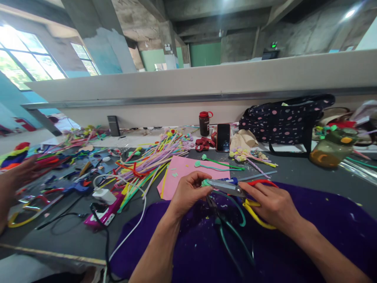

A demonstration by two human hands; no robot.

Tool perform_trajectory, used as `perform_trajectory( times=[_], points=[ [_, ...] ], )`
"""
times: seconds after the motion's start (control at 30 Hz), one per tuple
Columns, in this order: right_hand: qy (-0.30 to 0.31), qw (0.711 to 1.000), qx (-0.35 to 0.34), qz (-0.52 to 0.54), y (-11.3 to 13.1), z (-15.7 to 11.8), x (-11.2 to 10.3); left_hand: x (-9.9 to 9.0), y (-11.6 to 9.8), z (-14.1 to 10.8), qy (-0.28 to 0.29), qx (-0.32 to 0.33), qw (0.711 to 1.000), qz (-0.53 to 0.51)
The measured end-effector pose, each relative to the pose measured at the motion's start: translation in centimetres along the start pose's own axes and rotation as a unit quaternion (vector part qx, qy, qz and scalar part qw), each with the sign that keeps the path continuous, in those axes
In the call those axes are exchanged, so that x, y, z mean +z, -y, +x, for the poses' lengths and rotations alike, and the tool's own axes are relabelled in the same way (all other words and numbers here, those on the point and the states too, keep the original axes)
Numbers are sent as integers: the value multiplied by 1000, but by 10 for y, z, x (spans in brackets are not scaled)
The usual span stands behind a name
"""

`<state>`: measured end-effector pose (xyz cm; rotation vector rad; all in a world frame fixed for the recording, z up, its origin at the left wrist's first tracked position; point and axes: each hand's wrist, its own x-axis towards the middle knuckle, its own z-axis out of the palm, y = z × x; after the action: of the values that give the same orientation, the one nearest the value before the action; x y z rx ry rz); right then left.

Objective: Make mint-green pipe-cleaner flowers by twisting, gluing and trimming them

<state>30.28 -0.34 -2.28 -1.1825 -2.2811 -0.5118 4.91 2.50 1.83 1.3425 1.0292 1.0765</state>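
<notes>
My left hand (188, 194) pinches a small mint-green fuzzy flower head (205, 182) between thumb and fingertips. In my right hand (273, 202) is a pair of scissors (228, 188) with red and yellow handles. Their blades point left, with the tips at the flower head; whether they touch it I cannot tell. Below my hands, pliers (219, 222) with teal handles lie on a dark purple cloth (194, 243). Just behind, a pink sheet (184, 169) carries green scraps, and two green-stemmed pipe-cleaner flowers (213, 166) rest across its right side.
Many coloured pipe cleaners (159, 157) lie left of the pink sheet. A magenta power strip (107, 210) trails cables. A phone (223, 137), a red-lidded bottle (204, 122), a dark patterned bag (277, 122) and a jug (332, 147) line the back. Another person's hand (14, 184) is at far left.
</notes>
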Motion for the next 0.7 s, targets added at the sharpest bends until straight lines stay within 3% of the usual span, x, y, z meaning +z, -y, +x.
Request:
perform_trajectory(
  times=[0.13,0.27,0.43,0.53,0.7],
  points=[
    [-4,999,10,43,0,-2,1,0,0,0,4,12,1000,-17],
    [-2,983,79,165,4,-1,4,-2,-2,-1,4,35,998,-53],
    [66,957,168,228,10,3,6,-6,-4,-3,-5,63,995,-78],
    [84,954,170,233,13,3,7,-7,-5,-4,-10,67,993,-95],
    [62,960,131,241,18,0,7,-7,-6,-6,3,64,992,-110]
  ],
)
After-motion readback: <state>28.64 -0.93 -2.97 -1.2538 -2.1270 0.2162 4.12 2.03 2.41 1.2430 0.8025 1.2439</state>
